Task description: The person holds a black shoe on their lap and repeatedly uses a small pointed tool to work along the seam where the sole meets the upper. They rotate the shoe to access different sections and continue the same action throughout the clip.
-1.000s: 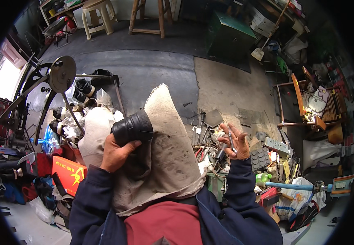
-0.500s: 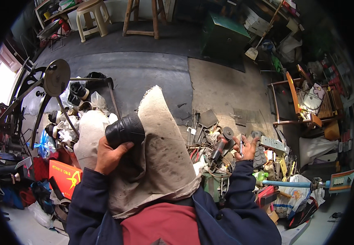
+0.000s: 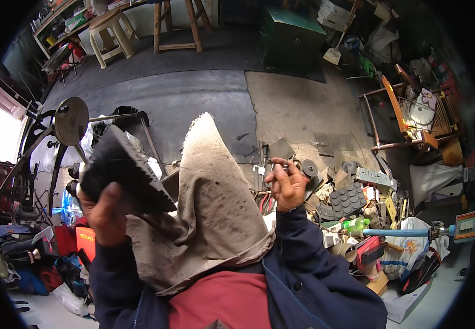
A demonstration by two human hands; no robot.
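Black shoe (image 3: 118,169) farther left, gripped by left hand (image 3: 106,216); right hand (image 3: 288,187) drawn inward, curled around slim tool (image 3: 284,166).

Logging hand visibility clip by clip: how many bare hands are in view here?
2: the left hand grips a black shoe; the right hand is right of the beige cloth. No others show.

Hands (image 3: 106,215) apart, black shoe (image 3: 114,171) in the left one
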